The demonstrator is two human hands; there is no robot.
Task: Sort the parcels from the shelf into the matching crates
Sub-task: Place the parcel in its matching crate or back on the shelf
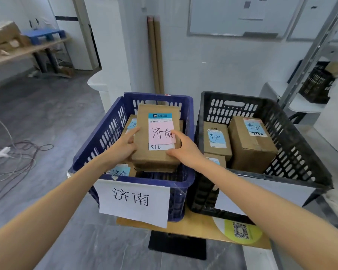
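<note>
Here, in the head view, the blue crate [105, 137] serves as the anchor. It stands on a wooden table [199, 225], and a white paper sign [133, 201] taped to its near wall reads 济南. Over the crate's middle, a flat cardboard parcel [156, 152] lies on top of other parcels [120, 171] inside. Its pink note [161, 133] carries the same two characters as the sign, which is plainly why it goes into this crate and not the neighbouring one.

The left hand [125, 145] clasps the parcel's left edge, fingers laid along the side. The right hand [185, 149] pinches the near right corner, thumb on the near edge and forefinger on the pink note. Both hands are thus closed on the parcel, one per side, likely to keep it level as it settles on the stack. Whether its full weight rests on the parcels beneath, I cannot tell.

Just to the right of the blue crate stands a black crate [291, 133] holding boxes [250, 149] with blue labels reading 泰安. The step looks nearly done, with only the letting go left.
</note>
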